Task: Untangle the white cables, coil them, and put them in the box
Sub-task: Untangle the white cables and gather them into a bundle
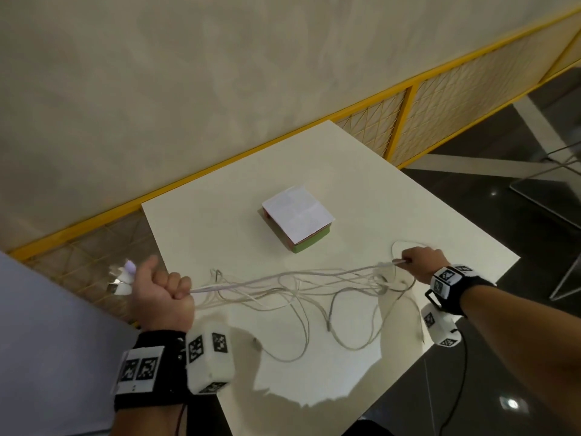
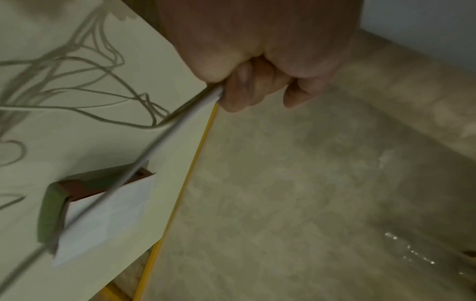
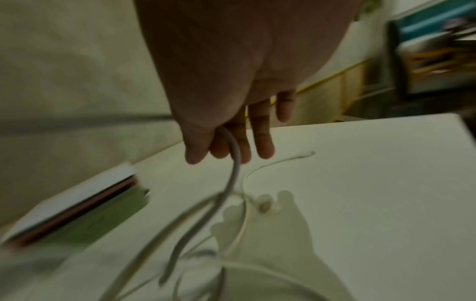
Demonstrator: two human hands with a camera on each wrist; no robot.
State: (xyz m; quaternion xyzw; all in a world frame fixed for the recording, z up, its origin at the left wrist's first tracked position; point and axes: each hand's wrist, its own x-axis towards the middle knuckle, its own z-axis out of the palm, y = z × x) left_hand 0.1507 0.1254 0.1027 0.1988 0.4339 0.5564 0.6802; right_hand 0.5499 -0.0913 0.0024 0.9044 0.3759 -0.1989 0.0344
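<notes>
White table (image 1: 361, 190) beside yellow-framed mesh fence (image 1: 405, 121) holds box (image 1: 298, 220), tangled cables (image 1: 298, 291).

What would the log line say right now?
left hand: grips white cable | right hand: pinches same cable | stretched above table | box: closed

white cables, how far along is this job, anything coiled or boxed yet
Nothing looks finished: no coil is visible, and the box sits on the table with its white lid on. In hand: the left hand and right hand each grip the white cables, pulling one strand straight above the loose tangle. Left: finishing the untangling, all coiling, opening the box and putting them in.
</notes>
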